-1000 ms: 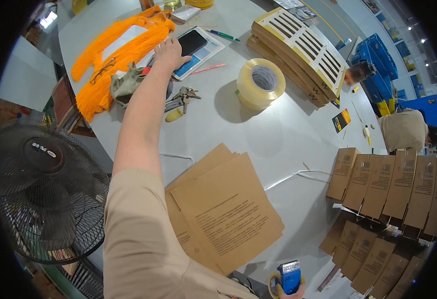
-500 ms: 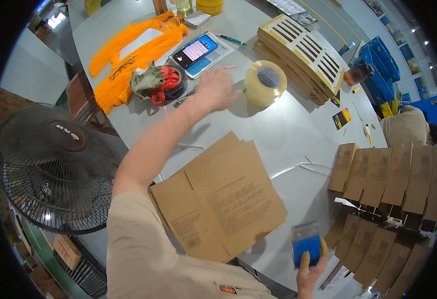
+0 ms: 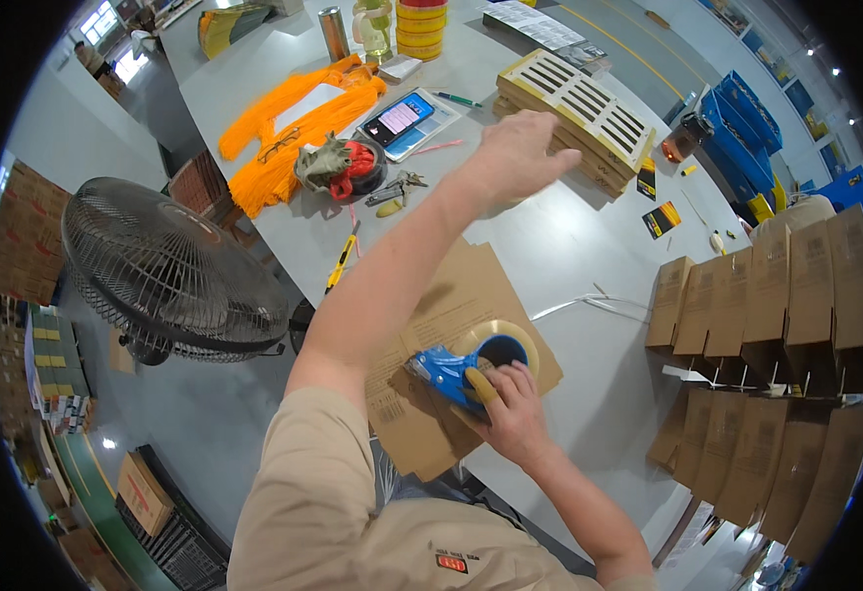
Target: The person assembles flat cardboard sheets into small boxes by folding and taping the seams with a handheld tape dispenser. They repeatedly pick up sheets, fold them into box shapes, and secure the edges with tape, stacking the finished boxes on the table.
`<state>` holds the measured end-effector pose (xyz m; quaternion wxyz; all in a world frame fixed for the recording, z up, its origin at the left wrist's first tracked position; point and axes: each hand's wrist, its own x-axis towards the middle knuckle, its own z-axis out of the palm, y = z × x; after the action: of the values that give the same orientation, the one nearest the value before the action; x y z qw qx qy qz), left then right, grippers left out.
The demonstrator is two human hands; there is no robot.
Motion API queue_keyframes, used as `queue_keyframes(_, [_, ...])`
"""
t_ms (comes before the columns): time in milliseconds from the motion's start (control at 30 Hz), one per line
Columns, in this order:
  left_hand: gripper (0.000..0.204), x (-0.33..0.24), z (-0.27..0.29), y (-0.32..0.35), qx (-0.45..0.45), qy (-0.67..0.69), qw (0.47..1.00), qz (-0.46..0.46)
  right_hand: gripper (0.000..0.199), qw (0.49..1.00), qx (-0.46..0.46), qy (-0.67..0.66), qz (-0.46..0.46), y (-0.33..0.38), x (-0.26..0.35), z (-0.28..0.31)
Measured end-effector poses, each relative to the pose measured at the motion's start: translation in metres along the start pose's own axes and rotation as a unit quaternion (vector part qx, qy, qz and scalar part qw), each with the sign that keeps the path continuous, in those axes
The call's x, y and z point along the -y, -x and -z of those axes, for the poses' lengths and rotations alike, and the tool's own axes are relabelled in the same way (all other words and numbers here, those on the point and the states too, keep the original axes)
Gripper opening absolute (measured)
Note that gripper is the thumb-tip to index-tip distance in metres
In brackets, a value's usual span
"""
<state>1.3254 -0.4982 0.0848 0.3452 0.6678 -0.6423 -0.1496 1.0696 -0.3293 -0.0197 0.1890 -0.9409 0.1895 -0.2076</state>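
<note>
My right hand (image 3: 512, 409), with a yellowish cover on a finger, is closed on a blue tape dispenser (image 3: 443, 372) carrying a roll of clear tape (image 3: 485, 333). The dispenser is over a stack of flat brown cardboard (image 3: 421, 433) with printed text. My left hand (image 3: 525, 158) reaches across the table, its thumb apart from its fingers, nearest to a stack of slotted boards (image 3: 574, 108). Nothing shows in its fingers, though the underside of the palm is hidden. My left forearm covers part of the cardboard.
Folded brown boxes (image 3: 727, 305) stand in rows at right. Left of my arm are a black fan (image 3: 170, 266) and a yellow utility knife (image 3: 343, 258). Farther off lie orange strings (image 3: 264, 167), a phone (image 3: 399, 118), keys (image 3: 402, 187) and a black-rimmed container with cloth (image 3: 338, 167).
My right hand has brought the dispenser from the lower right onto the cardboard. My left hand has moved right, over where a tape roll lay; that roll no longer shows there. The view has shifted.
</note>
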Motion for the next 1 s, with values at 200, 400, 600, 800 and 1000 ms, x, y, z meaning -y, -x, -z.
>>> queue_keyframes(200, [0.057,-0.131,-0.006,0.063,-0.078,0.039,0.977,-0.196,0.048,0.915,-0.107,-0.341,-0.189,0.045,0.029,0.022])
queue_keyframes(400, [0.045,-0.279,-0.032,0.196,-0.103,0.093,0.971,-0.195,0.037,0.710,-0.072,-0.592,-0.375,0.150,0.050,0.043])
queue_keyframes(600, [0.036,-0.385,-0.139,0.349,0.105,0.213,0.932,-0.275,0.047,0.850,-0.082,-0.390,-0.344,0.355,0.067,0.088])
queue_keyframes(800, [0.043,-0.459,-0.312,0.439,0.405,0.081,0.830,-0.375,0.045,0.669,-0.272,-0.358,-0.591,0.588,0.117,0.127])
queue_keyframes(1000, [0.044,-0.469,-0.375,0.438,0.360,0.089,0.885,-0.281,0.044,0.531,-0.397,-0.323,-0.676,0.685,0.131,0.145])
